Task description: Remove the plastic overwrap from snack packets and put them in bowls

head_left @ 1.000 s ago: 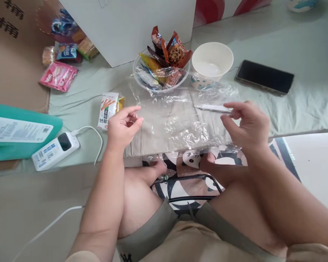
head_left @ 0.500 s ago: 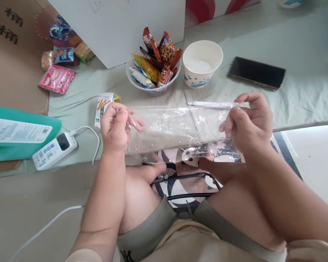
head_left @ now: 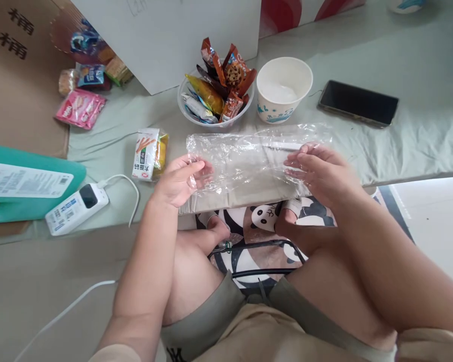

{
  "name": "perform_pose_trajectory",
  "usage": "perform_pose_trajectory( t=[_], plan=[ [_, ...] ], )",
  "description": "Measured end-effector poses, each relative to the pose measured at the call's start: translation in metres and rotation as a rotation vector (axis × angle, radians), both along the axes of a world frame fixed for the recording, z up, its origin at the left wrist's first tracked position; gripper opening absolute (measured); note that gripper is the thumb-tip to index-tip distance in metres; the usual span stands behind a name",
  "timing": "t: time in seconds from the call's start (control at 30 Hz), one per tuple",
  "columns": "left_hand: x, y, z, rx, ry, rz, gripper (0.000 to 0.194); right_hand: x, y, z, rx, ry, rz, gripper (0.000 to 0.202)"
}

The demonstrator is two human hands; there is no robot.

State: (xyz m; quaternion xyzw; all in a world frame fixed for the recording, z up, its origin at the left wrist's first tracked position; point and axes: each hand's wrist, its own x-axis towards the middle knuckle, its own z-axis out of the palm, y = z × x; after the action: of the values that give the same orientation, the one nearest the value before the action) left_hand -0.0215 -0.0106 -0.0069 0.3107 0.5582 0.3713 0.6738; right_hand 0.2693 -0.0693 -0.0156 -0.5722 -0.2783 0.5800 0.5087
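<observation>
A crinkled clear plastic bag (head_left: pixel 245 161) stretches between my two hands over the front edge of the table. My left hand (head_left: pixel 181 178) has its thumb on top and its fingers beneath the bag's left end. At the other end, my right hand (head_left: pixel 320 168) grips the film between thumb and fingers; its outline is slightly blurred. A thin white strip (head_left: pixel 285 146) shows through the film near my right fingertips. Just left of my left hand lies a snack packet (head_left: pixel 147 153) with carrot-like sticks printed on it and a yellow side.
Behind the bag stand a bowl (head_left: pixel 181 108) of wrapped snacks and a white paper cup (head_left: pixel 279 103). A phone (head_left: pixel 358 103) lies to the right. On the left are a pink packet (head_left: pixel 81 108), a white power bank (head_left: pixel 77 208) with a cable, and a green jug (head_left: pixel 30 181).
Both hands have moved closer together, and the bag has gone from taut to slack and crumpled, lying farther up over the table. The snack packet at left now shows fully.
</observation>
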Motion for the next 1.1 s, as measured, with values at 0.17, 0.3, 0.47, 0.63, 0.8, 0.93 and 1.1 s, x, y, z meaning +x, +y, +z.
perform_pose_trajectory(
  t=[0.17, 0.3, 0.47, 0.63, 0.8, 0.93, 1.1],
  plan=[
    [0.005, 0.004, -0.007, 0.122, 0.154, 0.051, 0.025, 0.001, 0.001, -0.007, -0.044, -0.176, 0.121, 0.032],
    [-0.003, 0.01, -0.002, 0.087, 0.062, 0.014, 0.028, 0.016, 0.003, -0.01, 0.041, -0.451, 0.046, 0.034],
    [-0.014, 0.007, 0.003, -0.026, -0.076, -0.256, 0.039, 0.016, 0.009, -0.018, 0.413, -0.43, -0.179, 0.017],
    [-0.003, -0.001, 0.002, -0.013, -0.056, -0.577, 0.035, -0.021, 0.004, -0.017, 0.209, -0.087, 0.438, 0.055],
    [0.001, 0.001, -0.001, 0.04, -0.166, -0.47, 0.043, -0.038, 0.003, -0.006, 0.023, -0.06, 0.764, 0.028],
    [0.012, -0.001, -0.01, 0.049, -0.378, -0.242, 0.068, -0.038, 0.003, -0.005, 0.084, -0.06, 0.463, 0.031],
    [0.041, -0.014, -0.02, 0.032, -0.173, -0.427, 0.049, -0.036, 0.004, -0.01, 0.124, -0.07, 0.292, 0.03]
  ],
)
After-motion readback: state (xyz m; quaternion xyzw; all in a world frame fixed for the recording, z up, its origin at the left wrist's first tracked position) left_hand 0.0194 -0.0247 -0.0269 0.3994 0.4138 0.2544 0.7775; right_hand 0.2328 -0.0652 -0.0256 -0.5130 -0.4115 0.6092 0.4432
